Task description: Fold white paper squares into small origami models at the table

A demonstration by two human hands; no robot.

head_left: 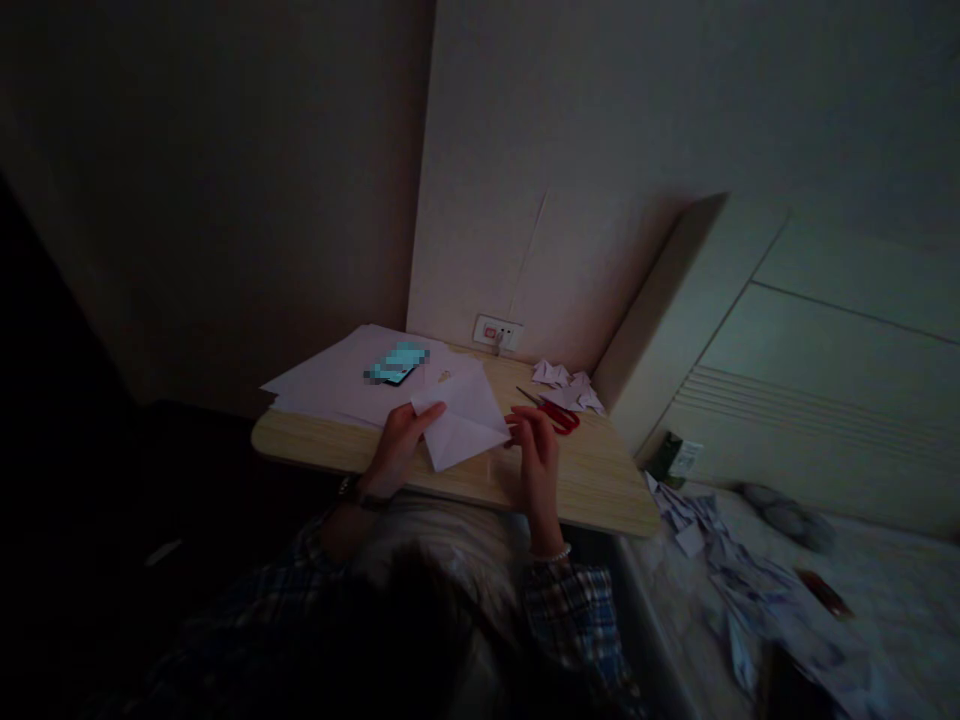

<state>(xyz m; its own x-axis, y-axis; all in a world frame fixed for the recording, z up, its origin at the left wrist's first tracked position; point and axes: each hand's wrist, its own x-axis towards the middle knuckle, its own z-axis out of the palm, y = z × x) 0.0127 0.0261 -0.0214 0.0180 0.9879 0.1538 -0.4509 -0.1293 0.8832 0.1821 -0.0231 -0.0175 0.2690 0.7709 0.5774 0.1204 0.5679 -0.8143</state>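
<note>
A square sheet of white paper with crossing crease lines is held tilted above the front of the small wooden table. My left hand grips its left edge, thumb on top and the other fingers hidden beneath. At the right corner of the sheet, my right hand has its fingers curled in against the paper; the thumb is mostly hidden. Red-handled scissors lie just beyond my right hand. Behind the sheet, a phone with a lit, blurred screen rests on a stack of white paper.
Several folded paper pieces sit at the table's back right corner. A wall socket with a plug is just above the table. On the right, a bed holds scattered papers, a grey object and a dark green box.
</note>
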